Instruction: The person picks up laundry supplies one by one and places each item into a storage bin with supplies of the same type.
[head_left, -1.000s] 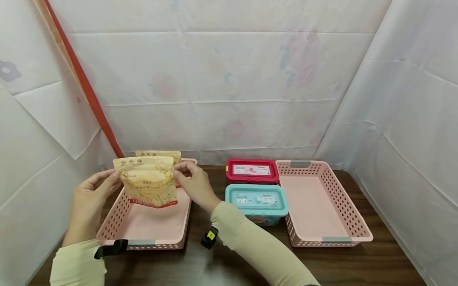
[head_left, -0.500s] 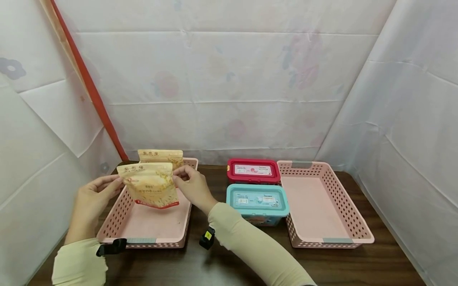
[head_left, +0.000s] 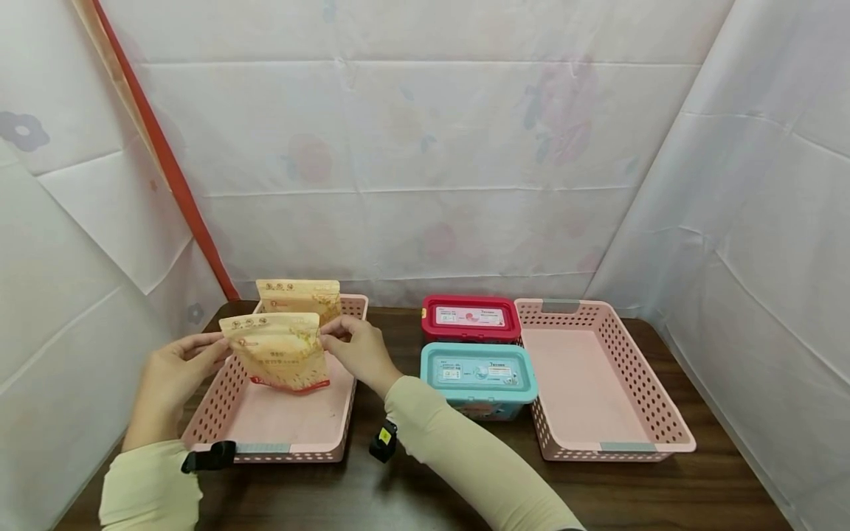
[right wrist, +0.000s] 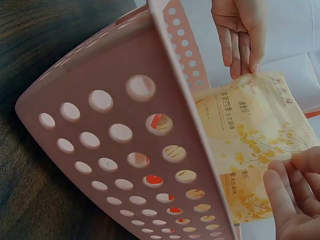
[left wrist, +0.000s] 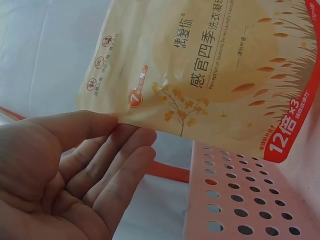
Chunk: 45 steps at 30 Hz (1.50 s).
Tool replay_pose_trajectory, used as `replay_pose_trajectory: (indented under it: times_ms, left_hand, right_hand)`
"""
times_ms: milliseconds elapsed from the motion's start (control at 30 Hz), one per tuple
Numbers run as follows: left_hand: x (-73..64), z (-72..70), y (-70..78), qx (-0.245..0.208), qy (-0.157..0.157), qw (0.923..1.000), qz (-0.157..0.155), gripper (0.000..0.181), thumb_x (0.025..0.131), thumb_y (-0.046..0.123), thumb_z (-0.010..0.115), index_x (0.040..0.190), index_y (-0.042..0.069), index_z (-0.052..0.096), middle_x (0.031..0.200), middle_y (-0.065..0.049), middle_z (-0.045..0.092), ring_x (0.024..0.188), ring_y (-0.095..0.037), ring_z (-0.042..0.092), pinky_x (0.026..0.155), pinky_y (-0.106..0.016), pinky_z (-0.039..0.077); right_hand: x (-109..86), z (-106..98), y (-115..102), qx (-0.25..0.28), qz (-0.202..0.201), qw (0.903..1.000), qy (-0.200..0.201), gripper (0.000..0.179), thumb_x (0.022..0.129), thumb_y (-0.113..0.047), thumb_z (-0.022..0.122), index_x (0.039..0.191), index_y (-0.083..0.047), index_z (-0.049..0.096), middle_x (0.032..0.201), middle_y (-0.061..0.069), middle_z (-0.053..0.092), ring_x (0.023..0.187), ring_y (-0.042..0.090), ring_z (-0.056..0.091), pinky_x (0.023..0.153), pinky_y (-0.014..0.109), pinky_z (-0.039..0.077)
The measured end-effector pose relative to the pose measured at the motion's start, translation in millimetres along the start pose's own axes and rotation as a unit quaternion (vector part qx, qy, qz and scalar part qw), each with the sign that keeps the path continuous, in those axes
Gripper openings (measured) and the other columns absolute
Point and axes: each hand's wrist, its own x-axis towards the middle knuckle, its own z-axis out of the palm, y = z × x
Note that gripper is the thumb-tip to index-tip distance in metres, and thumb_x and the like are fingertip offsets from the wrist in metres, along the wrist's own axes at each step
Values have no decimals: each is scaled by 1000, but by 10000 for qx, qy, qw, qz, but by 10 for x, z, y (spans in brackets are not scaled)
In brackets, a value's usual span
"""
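Note:
A pale yellow pouch of laundry capsules (head_left: 279, 355) stands upright over the left pink basket (head_left: 285, 425), its red bottom band close to the basket floor. My left hand (head_left: 174, 372) pinches its left edge near the top; in the left wrist view the thumb lies on the front and the fingers (left wrist: 117, 172) behind. My right hand (head_left: 361, 352) pinches the opposite edge, with the fingertips right at the pouch's side. Behind it, a second matching pouch (head_left: 302, 293) stands at the back of the same basket, partly covered by the front one.
Two lidded boxes, one red (head_left: 470, 318) and one teal (head_left: 478, 374), stand mid-table. To their right lies another pink basket (head_left: 584, 380) with holed walls. White printed cloth (head_left: 425, 147) hangs at the back and both sides. Dark wooden table (head_left: 425, 479) shows in front.
Both hands have lowered the front pouch further into the left basket, shifting it slightly right. More of the rear pouch shows above it. Both hands have kept their hold.

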Motion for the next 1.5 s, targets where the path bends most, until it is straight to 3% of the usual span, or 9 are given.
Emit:
replay_pose_trajectory:
  times_ms: [167,467,900,1167,1500]
  left_hand:
    - [24,0,-46,-57,-102,9999,52,57,99,32,65,132,-13,54,90,15,71,80,-2,69,69,-22,58]
    - [34,5,-69,91,-204,9997,-118,60,100,35,62,136,-11,52,96,9,71,82,0,67,70,-22,58]
    - [27,-24,-81,94,-468,9988,-119,62,100,35,64,139,-10,48,97,17,68,86,2,65,73,-20,56]
    - [31,-28,-61,448,-530,9974,-211,68,99,42,63,141,-9,47,104,6,70,85,2,64,71,-21,56]
    - [29,-66,-63,408,-708,9964,-206,72,98,43,64,144,-9,43,98,18,67,85,2,64,72,-22,54]
  right_hand:
    - [-9,5,22,-61,5,10000,-51,6,97,-16,68,99,-18,74,85,-11,67,78,3,62,66,23,52]
    - [-13,29,46,-202,78,9998,-35,4,97,-18,70,97,-19,74,84,-13,65,77,2,61,64,22,50]
    - [-11,50,31,-352,149,9992,-128,6,97,-18,69,102,-17,73,86,-12,65,77,2,59,66,22,51]
    - [-5,56,30,-435,201,9987,-178,7,96,-20,70,103,-17,71,90,-13,64,79,2,59,69,22,51]
    - [-11,40,40,-313,288,9984,-379,16,97,-24,70,110,-15,70,94,-11,64,83,4,60,71,22,52]
